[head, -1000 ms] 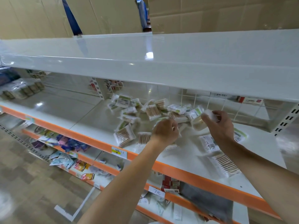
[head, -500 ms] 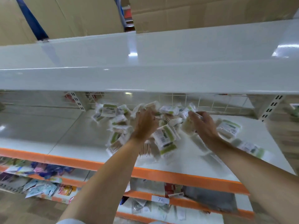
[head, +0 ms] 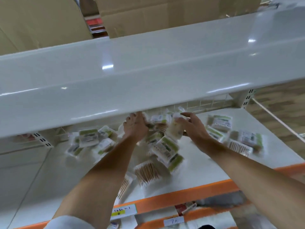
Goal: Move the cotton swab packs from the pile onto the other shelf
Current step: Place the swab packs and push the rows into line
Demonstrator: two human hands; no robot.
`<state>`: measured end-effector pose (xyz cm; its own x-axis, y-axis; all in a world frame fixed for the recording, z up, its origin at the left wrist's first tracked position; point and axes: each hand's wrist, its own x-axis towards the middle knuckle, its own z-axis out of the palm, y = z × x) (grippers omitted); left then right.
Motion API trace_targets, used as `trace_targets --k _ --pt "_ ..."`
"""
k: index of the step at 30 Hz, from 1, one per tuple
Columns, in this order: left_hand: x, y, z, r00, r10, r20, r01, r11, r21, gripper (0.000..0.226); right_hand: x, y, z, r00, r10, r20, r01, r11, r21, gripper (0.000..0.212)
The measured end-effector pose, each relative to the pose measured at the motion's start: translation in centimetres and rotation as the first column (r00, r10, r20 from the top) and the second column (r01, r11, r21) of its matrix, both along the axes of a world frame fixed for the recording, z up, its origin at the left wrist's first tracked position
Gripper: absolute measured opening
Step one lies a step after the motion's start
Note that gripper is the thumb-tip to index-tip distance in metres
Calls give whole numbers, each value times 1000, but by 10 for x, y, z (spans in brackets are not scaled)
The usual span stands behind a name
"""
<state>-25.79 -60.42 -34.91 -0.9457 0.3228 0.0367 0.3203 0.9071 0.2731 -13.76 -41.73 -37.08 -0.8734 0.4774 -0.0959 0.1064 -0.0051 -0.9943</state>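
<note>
At the far left, the glossy white metal upper shelf (head: 115,83) runs across the whole view and tilts up toward the right, hiding the back of the level below it. Beneath its left end, a loose cluster of clear plastic cotton swab packs with green-and-white labels (head: 92,141) lies on the white lower shelf with the orange front edge (head: 189,194). Nearer the front edge, a clear pack of wooden-stemmed swabs (head: 146,171) lies flat, and a yellow-and-white price label (head: 123,211) is stuck to the orange strip just below it.

The left hand (head: 135,128) reaches into the middle of the pile, its back facing the camera and its fingertips disappearing under the lip of the upper shelf. Its fingers curl down into the packs, but whether they actually grip one cannot be told, as motion blur and the shelf lip hide them. A white sleeve (head: 69,223) shows at the bottom of that arm.

Just right of it, a green-labelled pack (head: 166,148) lies tilted on the heap. The right hand (head: 193,128) grips a pale clear swab pack (head: 175,129), with fingers arched over its top and thumb below, holding it upright just above the pile.

Further right, several more green-labelled packs (head: 219,123) lie scattered on the lower shelf, apart from the main heap. Brown cardboard boxes (head: 165,12) stand behind the upper shelf.
</note>
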Motion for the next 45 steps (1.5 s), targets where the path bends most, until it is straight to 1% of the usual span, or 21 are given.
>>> trace_targets --k 3,6,8,10,12,14,16,17,19,21,23,26,29,30,32,34,35,38,42,44,45 --pt "-6 2 -4 998 23 -53 -24 999 -22 52 4 0 -2 999 -31 -6 31 999 27 70" --pt "-12 -2 -6 993 10 -120 -11 1000 -5 43 7 -3 -2 1000 -21 -20 21 1000 10 71" --pt "-12 -8 -7 989 -14 -149 28 995 91 34 8 -7 -1 1000 -20 -25 20 1000 6 65" --pt "-6 -17 -3 992 -29 -121 62 957 283 24 9 -10 3 999 -21 -33 21 1000 4 60" --pt "-3 -26 4 999 -46 22 29 866 500 12 8 -15 8 999 -21 -50 20 1000 -24 55" --pt "-1 -31 14 979 -74 189 -74 737 672 5 6 -20 14 998 -20 -66 17 998 -52 50" --pt "-1 -35 22 938 -87 336 -222 592 775 23 5 -26 19 997 -19 -74 13 997 -74 44" --pt "-1 -35 25 896 -136 423 -310 490 814 26 4 -29 21 997 -16 -79 9 996 -88 40" --pt "0 -38 28 756 -336 561 -473 311 824 38 5 -35 24 996 -2 -86 -7 995 -104 35" --pt "6 -45 30 621 -502 601 -568 241 787 45 6 -40 27 996 21 -87 -30 994 -106 37" --pt "13 -50 29 552 -578 601 -603 222 767 49 7 -44 28 995 36 -88 -46 993 -111 43" --pt "26 -54 28 539 -581 610 -576 275 770 50 6 -49 31 995 53 -89 -63 993 -105 48" --pt "37 -60 27 592 -542 596 -487 349 801 51 4 -55 34 994 75 -79 -83 992 -96 50" --pt "40 -63 28 609 -542 579 -457 357 815 48 3 -57 35 994 81 -79 -89 991 -97 49" --pt "47 -71 29 629 -562 537 -437 316 842 38 1 -62 38 992 97 -75 -105 990 -99 44" --pt "53 -80 33 658 -558 506 -424 282 861 39 -2 -68 42 991 125 -54 -128 990 -61 29" --pt "56 -85 33 683 -537 495 -407 283 869 41 -3 -72 45 989 143 -41 -144 989 -34 24" --pt "65 -100 35 763 -432 481 -379 304 874 40 -5 -85 51 977 211 -33 -211 978 4 19" --pt "84 -125 40 837 -315 448 -376 264 888 21 0 -109 58 950 312 -22 -313 948 -57 12" --pt "95 -140 41 858 -231 459 -403 252 880 29 3 -121 58 936 353 -7 -353 935 -27 15" --pt "100 -146 41 861 -182 476 -429 244 870 38 5 -128 58 927 376 -4 -376 927 -12 16"
